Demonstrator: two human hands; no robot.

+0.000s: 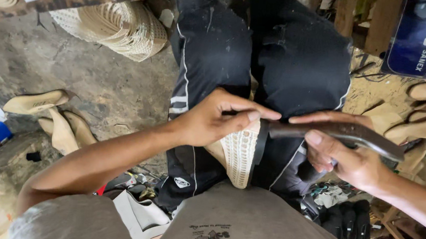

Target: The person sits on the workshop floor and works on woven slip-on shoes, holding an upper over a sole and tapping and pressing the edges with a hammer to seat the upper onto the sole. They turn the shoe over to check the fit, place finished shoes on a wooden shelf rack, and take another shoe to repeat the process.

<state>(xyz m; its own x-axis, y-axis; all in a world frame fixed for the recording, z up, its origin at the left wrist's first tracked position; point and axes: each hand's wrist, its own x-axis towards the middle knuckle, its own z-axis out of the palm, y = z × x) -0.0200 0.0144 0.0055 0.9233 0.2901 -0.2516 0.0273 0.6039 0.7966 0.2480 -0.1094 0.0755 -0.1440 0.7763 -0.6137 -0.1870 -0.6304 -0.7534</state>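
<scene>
A cream woven-mesh shoe upper (238, 151) stands on edge across the lap, toe end pointing down, with a dark curved metal tool (335, 133) lying level, its head touching the upper's right edge.

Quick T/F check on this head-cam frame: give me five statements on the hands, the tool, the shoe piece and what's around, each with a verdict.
1. The left hand rests on a cream woven shoe upper held on the lap. True.
2. The right hand holds a dark metal tool whose tip meets the shoe upper. True.
3. The person wears light blue jeans. False: the trousers are black with thin white side stripes.
4. Beige shoe soles lie on the floor at the left hand's side. True.
5. The left hand grips the metal tool. False: the right hand holds it; the left hand's fingers press on the shoe upper beside the tool's tip.
</scene>
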